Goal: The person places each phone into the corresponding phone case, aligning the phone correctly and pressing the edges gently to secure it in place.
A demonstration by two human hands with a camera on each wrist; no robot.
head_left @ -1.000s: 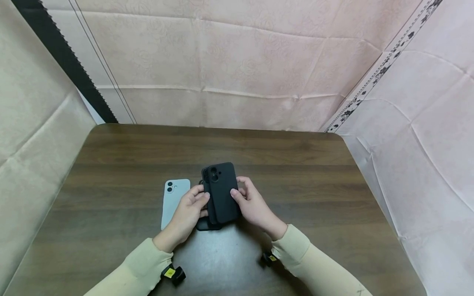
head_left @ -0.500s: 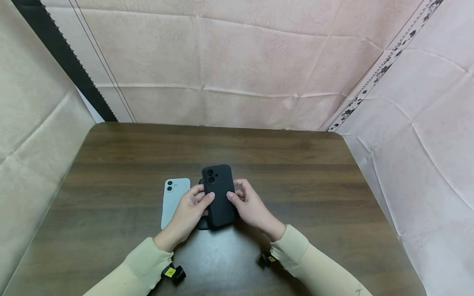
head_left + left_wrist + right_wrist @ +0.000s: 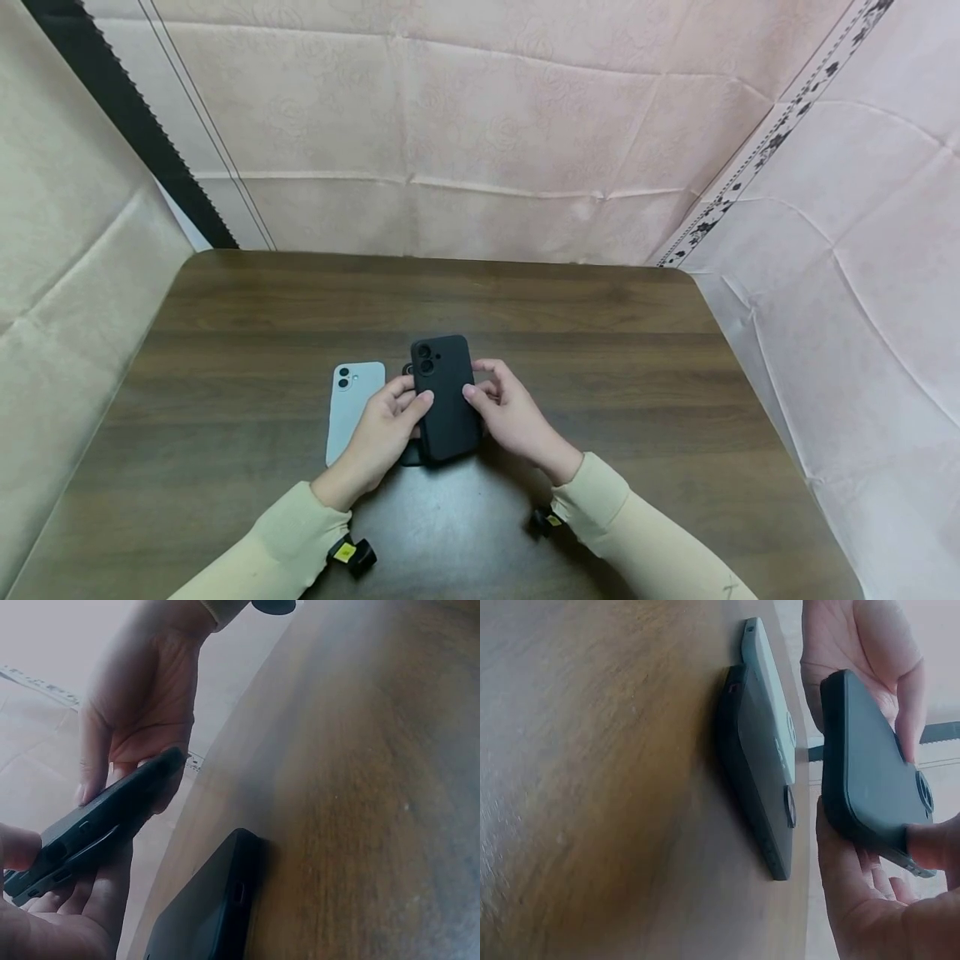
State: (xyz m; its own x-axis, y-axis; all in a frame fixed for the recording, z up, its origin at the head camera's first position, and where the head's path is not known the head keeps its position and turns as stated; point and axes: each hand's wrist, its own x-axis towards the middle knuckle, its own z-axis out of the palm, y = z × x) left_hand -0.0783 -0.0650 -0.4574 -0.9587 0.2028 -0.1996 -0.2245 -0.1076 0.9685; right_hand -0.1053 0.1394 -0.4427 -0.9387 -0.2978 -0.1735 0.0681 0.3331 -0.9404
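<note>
Two black phone cases are held stacked, face against face, tilted above the table. The upper phone case shows its camera rings toward me; the lower phone case appears beneath it in the left wrist view. My left hand grips their left edge, thumb on top and fingers underneath. With its thumb on the upper back, my right hand pinches the right edge. Another black phone case lies below on the table. I cannot tell whether phones sit inside the cases.
A light blue phone or case lies to the left, camera end away from me. The brown wooden table ends at a far edge against a pale cloth backdrop. Cloth also hangs on both sides.
The upper case has shifted left over the lower one, so the fanned pair now lines up in a stack. Both hands have stayed nearly in place.
</note>
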